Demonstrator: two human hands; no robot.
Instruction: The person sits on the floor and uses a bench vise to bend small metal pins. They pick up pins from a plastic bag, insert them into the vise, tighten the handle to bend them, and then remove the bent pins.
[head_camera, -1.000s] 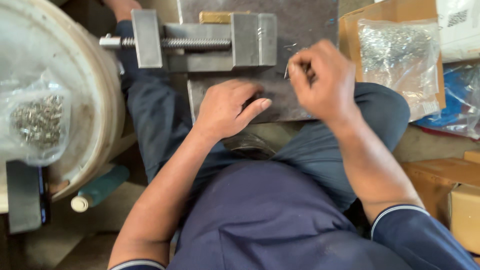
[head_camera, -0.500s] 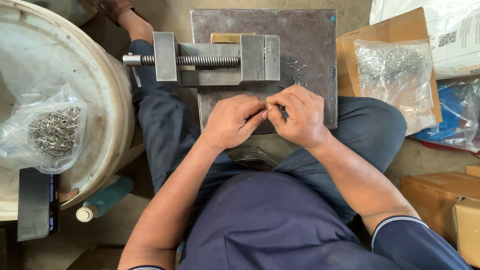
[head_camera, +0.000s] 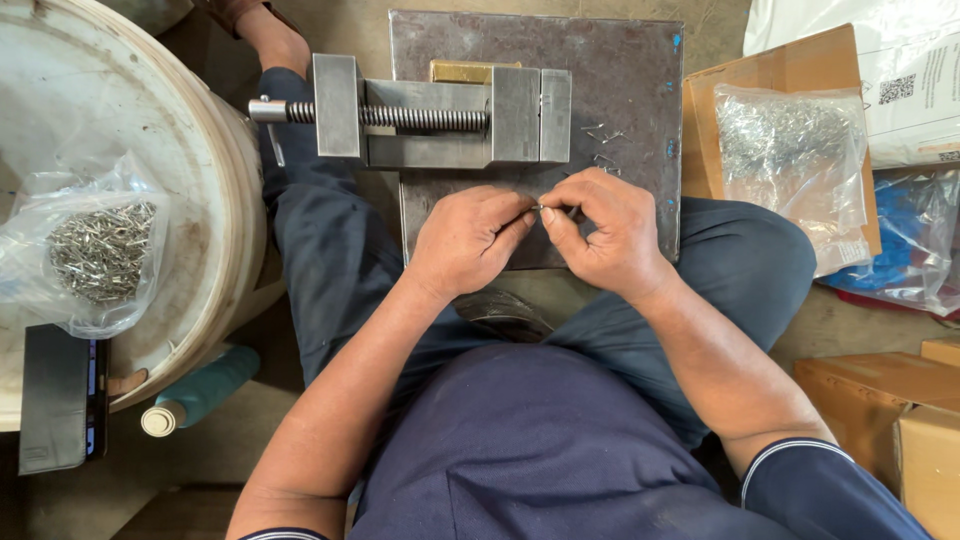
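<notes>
A small metal pin (head_camera: 541, 207) is pinched between left hand (head_camera: 470, 240) and right hand (head_camera: 605, 232), fingertips closed. A machine vise (head_camera: 440, 118) is seen at 12 o'clock on the steel plate (head_camera: 620, 80).

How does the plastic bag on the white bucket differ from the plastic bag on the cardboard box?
The bag on the bucket lies to the person's left, on the white bucket; the bag on the box lies to the right, on a cardboard box. The bucket bag's metal pieces sit in one dark clump with much loose, empty plastic around; the box bag looks fuller and shinier. Both are clear bags of small metal parts, away from both hands.
</notes>
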